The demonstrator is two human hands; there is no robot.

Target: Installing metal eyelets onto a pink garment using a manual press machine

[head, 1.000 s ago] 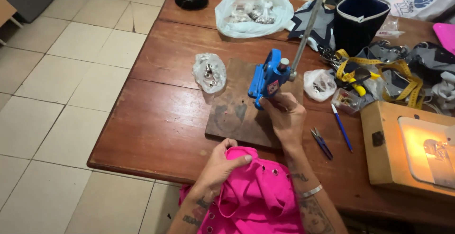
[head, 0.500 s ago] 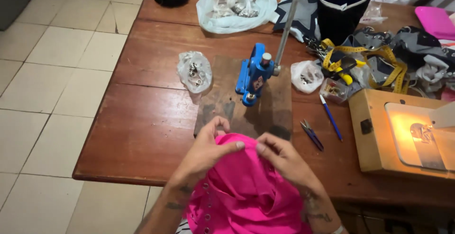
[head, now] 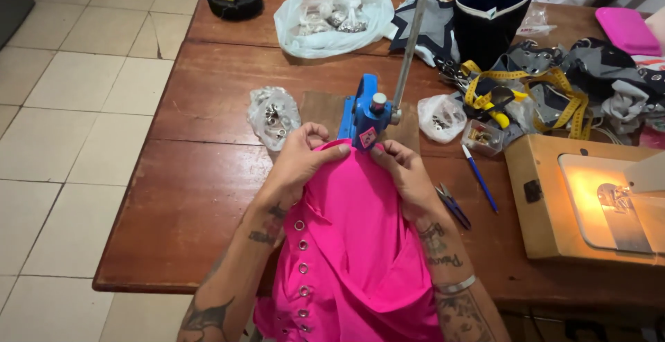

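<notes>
A bright pink garment [head: 353, 245] with a row of metal eyelets down its left side lies over the near table edge. My left hand [head: 299, 158] and my right hand [head: 402, 169] both grip its top edge and hold it up against the base of a blue hand press [head: 364, 115] with a long metal lever [head: 414, 27]. The press stands on a dark board in the middle of the wooden table [head: 201, 176]. A small clear bag of metal eyelets [head: 273, 115] lies just left of the press.
A larger plastic bag of hardware [head: 332, 13], a dark fabric bin [head: 492, 10], a yellow tape measure [head: 533, 89], grey fabric, a blue pen [head: 479, 177], small snips [head: 451, 203] and a lit sewing machine [head: 603, 200] crowd the right. Tiled floor lies left.
My right hand left the press and joined the left on the pink garment. Both hands then carried the fabric's top edge forward to the press base.
</notes>
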